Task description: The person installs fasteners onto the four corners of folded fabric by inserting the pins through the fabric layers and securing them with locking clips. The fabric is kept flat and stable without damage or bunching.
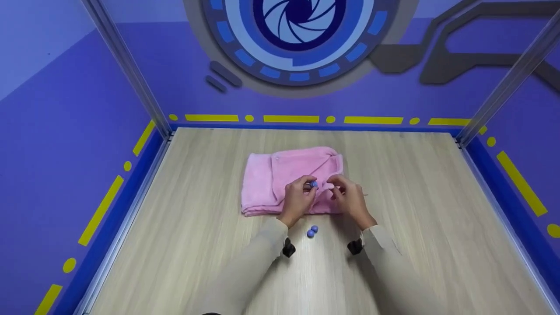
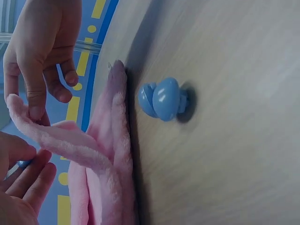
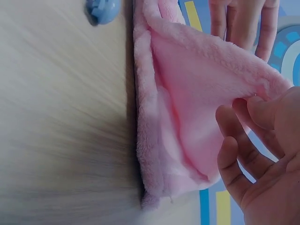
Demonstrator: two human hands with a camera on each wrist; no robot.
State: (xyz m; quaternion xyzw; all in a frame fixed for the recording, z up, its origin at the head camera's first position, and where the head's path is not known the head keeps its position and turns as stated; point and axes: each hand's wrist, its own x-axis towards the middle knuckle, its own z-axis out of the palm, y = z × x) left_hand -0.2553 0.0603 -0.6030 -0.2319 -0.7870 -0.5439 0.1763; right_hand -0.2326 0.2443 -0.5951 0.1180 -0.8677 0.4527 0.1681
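- Nearest, two pale sleeves (image 1: 253, 262) are seen; a black device (image 1: 288, 248) is worn at each cuff, two in all, apparently placed so that the handwork is faced.
- Two blue knobs (image 1: 310, 233) are seen lying on the wooden table (image 1: 197, 197), just on the near side of the pink cloth (image 1: 258, 183); easy reach is presumably served. Whether they touch cannot be told.
- Left hand (image 1: 298, 199): one further blue piece (image 1: 313, 184) is pinched between thumb and fingertips, a narrow grip judged suited to something small and slick. Blue items counted: three.
- Right hand (image 1: 351, 200): the cloth's edge is nipped between thumb and fingertip, other fingers bent and spread. By this the edge is lifted from the layers beneath, probably so that it can be got at from both faces.
- One cloth counted, folded, beneath both hands; its layers cannot be counted.
- Farthest, a purple wall (image 1: 157, 65) is noted, with one round emblem (image 1: 299, 8) and two metal posts (image 1: 127, 61).
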